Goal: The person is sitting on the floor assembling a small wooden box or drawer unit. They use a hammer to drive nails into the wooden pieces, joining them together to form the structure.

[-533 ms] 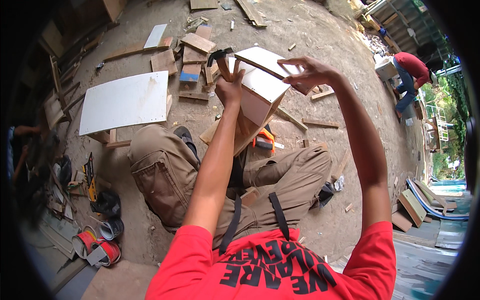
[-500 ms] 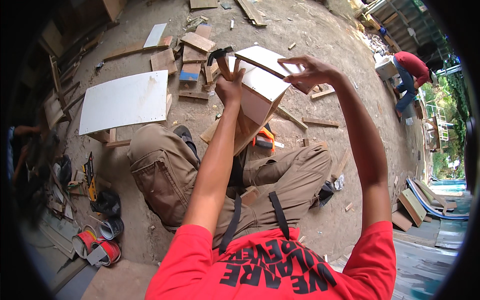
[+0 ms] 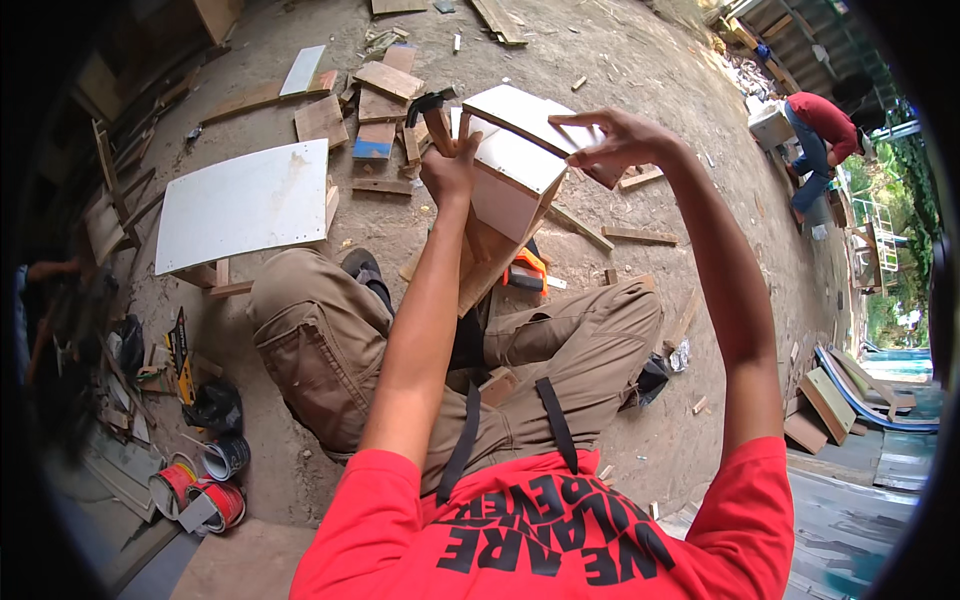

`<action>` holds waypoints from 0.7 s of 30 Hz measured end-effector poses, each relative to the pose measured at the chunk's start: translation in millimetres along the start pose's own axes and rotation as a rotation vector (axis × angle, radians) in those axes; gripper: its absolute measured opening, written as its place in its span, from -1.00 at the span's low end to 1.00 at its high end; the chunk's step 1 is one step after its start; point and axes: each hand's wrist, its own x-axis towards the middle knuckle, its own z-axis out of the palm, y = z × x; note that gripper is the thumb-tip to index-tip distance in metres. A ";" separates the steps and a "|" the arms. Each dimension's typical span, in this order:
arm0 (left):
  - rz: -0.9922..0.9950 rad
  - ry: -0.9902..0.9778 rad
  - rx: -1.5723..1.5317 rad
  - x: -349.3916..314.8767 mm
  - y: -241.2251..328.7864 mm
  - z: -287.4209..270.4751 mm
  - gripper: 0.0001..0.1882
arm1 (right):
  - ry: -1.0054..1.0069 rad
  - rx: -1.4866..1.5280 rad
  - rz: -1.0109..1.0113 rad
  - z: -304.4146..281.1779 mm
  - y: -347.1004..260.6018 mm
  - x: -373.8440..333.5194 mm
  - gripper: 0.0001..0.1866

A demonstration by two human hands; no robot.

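Hammer (image 3: 437, 128) disappears partly into gripping left hand (image 3: 447, 174) while right hand (image 3: 628, 138) pinches white panel (image 3: 515, 111)

The hammer (image 3: 437, 126) is metal and wood, the held board (image 3: 518, 110) smooth, the ground (image 3: 610, 65) rough.

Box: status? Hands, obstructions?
Left hand grips hammer; right hand on board. Board over box, dark gap between. Orange tool near box; wood scraps beyond.
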 end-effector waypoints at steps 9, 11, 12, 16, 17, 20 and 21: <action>-0.004 -0.003 -0.051 1.2 -12.0 4.2 -0.38 | -0.027 0.000 -0.044 -2.8 7.3 12.6 -0.15; -0.011 -0.011 -0.031 1.9 -14.2 5.1 -0.37 | -0.056 0.013 -0.049 -4.0 4.8 11.7 -0.14; -0.014 -0.009 -0.019 3.0 -15.5 4.4 -0.37 | -0.048 0.016 -0.054 -1.3 7.3 13.2 -0.14; -0.008 -0.016 -0.030 2.9 -14.3 5.1 -0.36 | -0.040 0.025 -0.057 5.2 10.0 16.2 -0.12; -0.019 -0.024 -0.034 4.7 -16.5 4.0 -0.36 | -0.048 0.027 -0.059 5.4 4.6 16.4 -0.11; -0.043 -0.040 -0.041 9.8 -21.5 1.3 -0.35 | -0.041 0.025 -0.050 1.8 -7.4 12.1 -0.10; -0.044 -0.039 -0.041 9.9 -22.0 1.4 -0.35 | -0.055 0.040 -0.037 0.9 -8.3 11.6 -0.08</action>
